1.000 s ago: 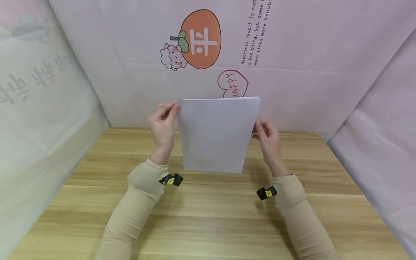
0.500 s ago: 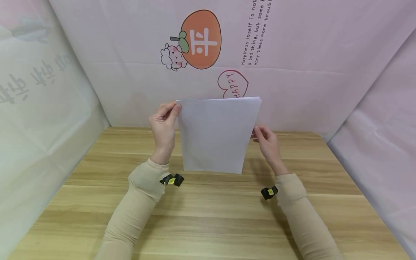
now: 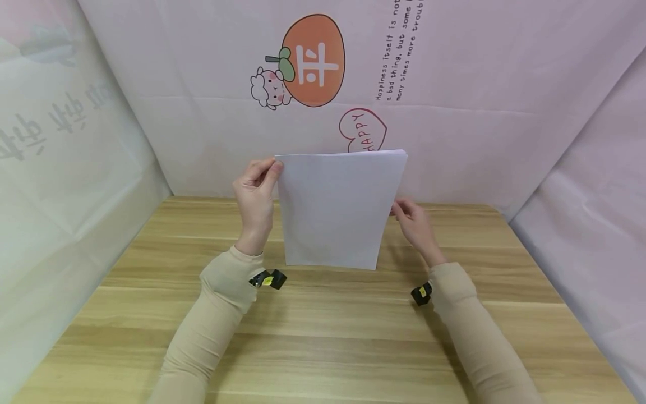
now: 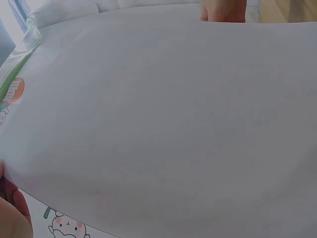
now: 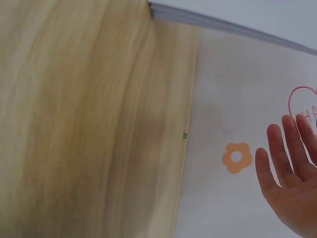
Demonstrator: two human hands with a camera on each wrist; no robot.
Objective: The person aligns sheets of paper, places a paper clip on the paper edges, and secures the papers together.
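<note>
A stack of white paper [image 3: 338,213] stands upright over the table, its broad blank side facing me. My left hand [image 3: 255,196] pinches it at the upper left corner, thumb in front. The left wrist view is mostly filled by the sheet [image 4: 158,119], with part of the left hand [image 4: 12,218] at the lower left. Beside the right edge is my right hand [image 3: 416,224], its fingertips partly hidden behind the paper. In the right wrist view the right hand [image 5: 292,188] has its fingers extended and spread, apart from the layered paper edge [image 5: 223,27].
The wooden table [image 3: 323,348] reaches back to a printed white cloth wall [image 3: 202,140]. More cloth hangs at the left [image 3: 65,196] and right [image 3: 590,185]. Each sleeve carries a small black camera at the wrist, such as the right one [image 3: 421,293].
My right hand has let go of the paper's right edge and moved down a little. The left hand and the paper have shifted very slightly right.
</note>
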